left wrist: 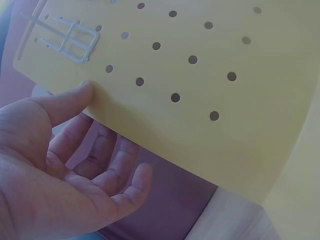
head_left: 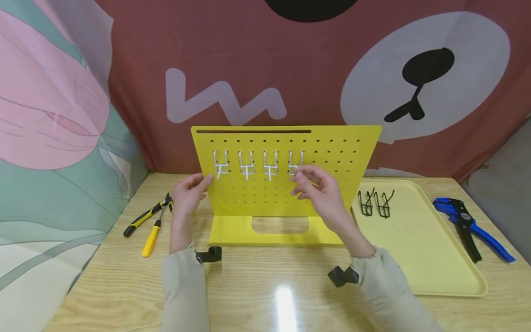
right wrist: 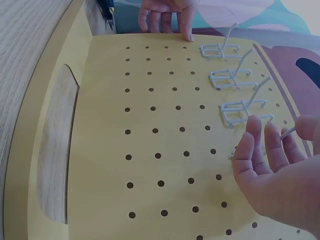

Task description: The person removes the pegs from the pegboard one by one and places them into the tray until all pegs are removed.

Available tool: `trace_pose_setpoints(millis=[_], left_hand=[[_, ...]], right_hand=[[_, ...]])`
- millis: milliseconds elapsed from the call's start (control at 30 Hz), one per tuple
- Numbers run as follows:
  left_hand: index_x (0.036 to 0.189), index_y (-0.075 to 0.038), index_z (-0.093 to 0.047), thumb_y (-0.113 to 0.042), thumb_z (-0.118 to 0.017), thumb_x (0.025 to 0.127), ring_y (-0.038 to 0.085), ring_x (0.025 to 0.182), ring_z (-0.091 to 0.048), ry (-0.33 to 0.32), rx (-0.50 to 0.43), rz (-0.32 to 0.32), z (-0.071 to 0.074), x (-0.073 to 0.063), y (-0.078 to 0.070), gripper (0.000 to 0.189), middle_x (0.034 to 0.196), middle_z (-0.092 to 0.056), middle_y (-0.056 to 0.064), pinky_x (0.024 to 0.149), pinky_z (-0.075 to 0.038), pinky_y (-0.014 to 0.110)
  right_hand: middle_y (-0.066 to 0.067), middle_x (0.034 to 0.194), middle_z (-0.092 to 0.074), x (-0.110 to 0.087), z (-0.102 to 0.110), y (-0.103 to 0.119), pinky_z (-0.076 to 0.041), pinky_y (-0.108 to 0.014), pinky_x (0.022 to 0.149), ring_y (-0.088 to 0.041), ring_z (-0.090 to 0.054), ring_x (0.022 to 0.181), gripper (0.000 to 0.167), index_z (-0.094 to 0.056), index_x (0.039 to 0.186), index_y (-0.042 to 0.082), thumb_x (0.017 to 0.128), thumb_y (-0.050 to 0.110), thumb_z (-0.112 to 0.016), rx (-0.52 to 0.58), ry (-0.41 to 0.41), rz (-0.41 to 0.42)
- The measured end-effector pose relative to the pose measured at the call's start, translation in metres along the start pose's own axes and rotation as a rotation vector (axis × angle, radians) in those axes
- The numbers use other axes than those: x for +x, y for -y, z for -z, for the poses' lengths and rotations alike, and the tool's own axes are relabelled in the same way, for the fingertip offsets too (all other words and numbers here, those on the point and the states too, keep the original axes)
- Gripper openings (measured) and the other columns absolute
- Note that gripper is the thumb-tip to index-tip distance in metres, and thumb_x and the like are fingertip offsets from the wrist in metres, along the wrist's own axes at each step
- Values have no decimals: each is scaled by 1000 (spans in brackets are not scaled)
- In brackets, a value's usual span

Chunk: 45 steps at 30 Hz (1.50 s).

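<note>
A yellow pegboard [head_left: 249, 208] stands upright on its bent foot, rows of round holes across it. Along its upper part hang white wire hooks [head_left: 246, 166] in a row, prongs jutting forward. At the board's left edge, my left hand [head_left: 188, 196] grips it, thumb [left wrist: 75, 100] on the front and fingers behind. My right hand [head_left: 323, 191] is at the rightmost white hook [head_left: 295, 166]. In the right wrist view, its thumb and a finger pinch that hook's prong [right wrist: 288, 132]; the hand hides most of the hook's frame.
Right of the board lies a pale yellow tray [head_left: 419, 258] with two black wire hooks [head_left: 383, 206]. A blue and black wire stripper [head_left: 464, 223] lies on the tray's right. On the left are yellow-black cutting pliers [head_left: 143, 220] and a yellow screwdriver [head_left: 151, 240]. Behind hangs a printed cloth [head_left: 307, 69].
</note>
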<state>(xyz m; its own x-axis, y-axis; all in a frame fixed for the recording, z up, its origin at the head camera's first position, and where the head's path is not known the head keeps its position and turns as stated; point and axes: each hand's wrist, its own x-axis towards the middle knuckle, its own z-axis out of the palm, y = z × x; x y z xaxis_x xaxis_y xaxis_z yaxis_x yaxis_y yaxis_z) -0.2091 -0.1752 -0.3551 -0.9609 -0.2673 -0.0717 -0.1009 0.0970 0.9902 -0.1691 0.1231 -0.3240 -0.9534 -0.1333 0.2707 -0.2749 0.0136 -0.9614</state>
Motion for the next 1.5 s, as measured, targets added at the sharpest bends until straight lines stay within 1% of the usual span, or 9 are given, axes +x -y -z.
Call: trace_pose_setpoints(millis=[67,167,233,400,567,800,1000,1267,1500], left_hand=[[125,-4,-61,-32,-70,89,11,96,-56,0,-2,-2,0,0,0,46,110,-59,1,86,-49,31],[124,-3,-61,-32,-70,89,11,96,-56,2,-11,-4,1,0,0,46,109,-58,1,91,-47,38],[123,-3,-62,-32,-70,89,11,96,-55,2,-17,-4,1,0,0,45,108,-58,0,92,-47,40],[122,-3,-62,-31,-70,89,12,97,-55,-1,-18,-5,1,1,1,44,107,-59,0,92,-46,40],[123,-3,-62,-32,-70,89,13,98,-55,4,-23,-14,0,0,1,45,109,-59,2,94,-46,42],[123,-4,-62,-32,-70,89,13,99,-54,5,-23,-2,0,0,1,45,110,-59,1,94,-45,42],[122,-5,-63,-34,-70,89,12,98,-54,1,-18,-3,1,0,1,45,109,-59,1,93,-45,40],[123,-5,-63,-33,-70,89,13,100,-54,4,-20,1,0,0,1,45,112,-59,2,95,-45,41],[123,-4,-62,-33,-70,89,13,101,-54,4,-21,-3,1,0,1,46,113,-59,3,95,-45,42]], right_hand=[[-24,112,-61,1,0,-1,-55,-29,70,-15,-65,75,30,-56,121,-6,99,15,-55,-4,-12,-17],[-24,115,-61,2,-1,-1,-55,-28,70,-15,-65,75,30,-58,120,-5,99,16,-56,-12,-28,-32],[-24,116,-61,3,-2,-1,-55,-27,69,-15,-66,75,29,-60,119,-4,98,16,-57,-18,-36,-33],[-21,115,-63,5,-5,-2,-55,-27,68,-14,-66,73,29,-62,116,-4,96,17,-61,-48,-59,-12],[-24,111,-63,6,-4,-4,-55,-30,67,-15,-66,72,27,-62,115,-4,95,15,-61,-45,-74,22],[-23,115,-64,3,-3,-3,-55,-26,67,-15,-66,72,28,-63,117,-4,95,13,-61,-11,-68,6],[-21,114,-65,3,-2,-5,-56,-29,69,-15,-66,73,28,-63,116,-5,95,13,-62,-21,-50,13],[-10,106,-70,0,-2,0,-55,-27,67,-14,-67,72,25,-63,114,-7,95,10,-61,1,-18,35],[1,99,-72,-4,-4,8,-55,-28,67,-16,-67,73,24,-62,112,-9,96,8,-58,66,10,54]])
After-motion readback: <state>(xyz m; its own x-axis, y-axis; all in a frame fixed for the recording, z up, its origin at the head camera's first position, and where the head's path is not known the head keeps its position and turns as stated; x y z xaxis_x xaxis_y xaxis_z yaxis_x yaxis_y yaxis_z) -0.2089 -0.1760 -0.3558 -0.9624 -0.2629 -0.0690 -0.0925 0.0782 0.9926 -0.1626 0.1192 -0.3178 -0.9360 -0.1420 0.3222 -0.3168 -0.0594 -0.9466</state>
